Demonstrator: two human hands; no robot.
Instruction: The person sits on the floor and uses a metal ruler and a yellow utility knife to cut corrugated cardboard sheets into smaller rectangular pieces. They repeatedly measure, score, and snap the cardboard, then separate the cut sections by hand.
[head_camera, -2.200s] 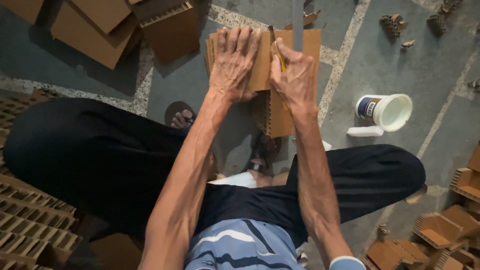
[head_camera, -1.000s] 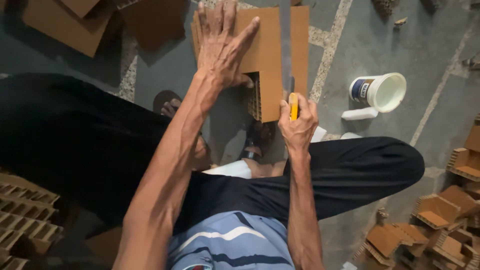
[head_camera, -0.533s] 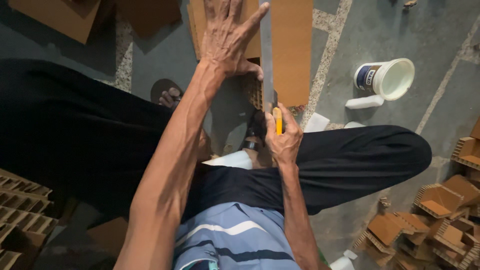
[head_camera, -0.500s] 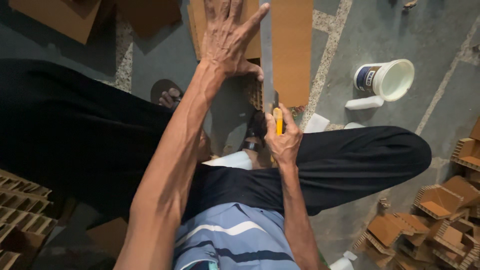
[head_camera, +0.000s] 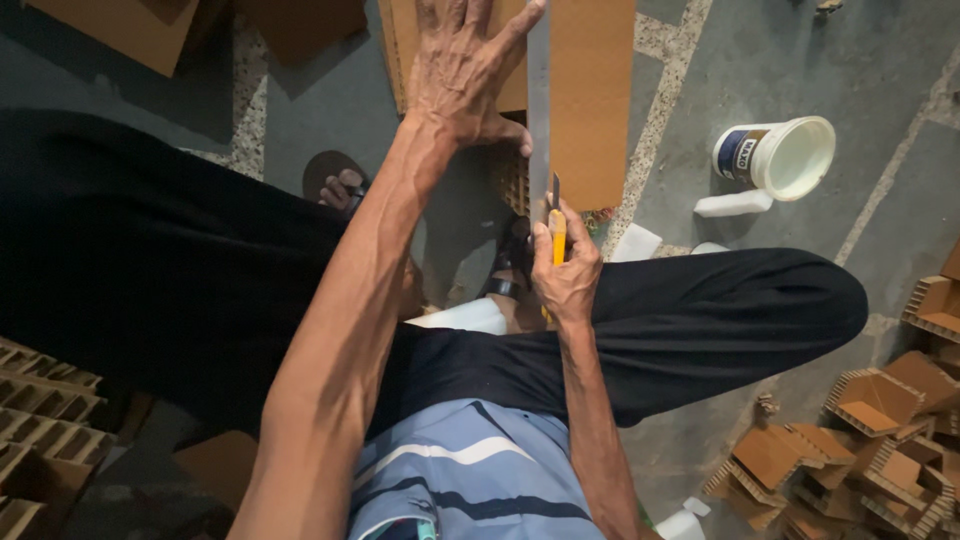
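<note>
My left hand (head_camera: 462, 70) presses flat, fingers spread, on a brown honeycomb cardboard sheet (head_camera: 590, 90) and holds a long metal ruler (head_camera: 538, 100) against it. My right hand (head_camera: 565, 270) grips a yellow utility knife (head_camera: 556, 235). Its blade sits at the near end of the ruler, by the sheet's near edge. The sheet lies on the grey floor in front of my legs in dark trousers.
A white plastic tub (head_camera: 780, 155) lies on its side at the right, with a white block (head_camera: 733, 204) beside it. Cut cardboard pieces (head_camera: 860, 440) are heaped at the lower right. Honeycomb boards (head_camera: 40, 430) lie at the lower left, and more sheets (head_camera: 120, 30) at the top left.
My right hand has drawn the knife along the ruler towards me, from the sheet's middle to its near edge. My left hand has stayed pressed on the sheet and ruler.
</note>
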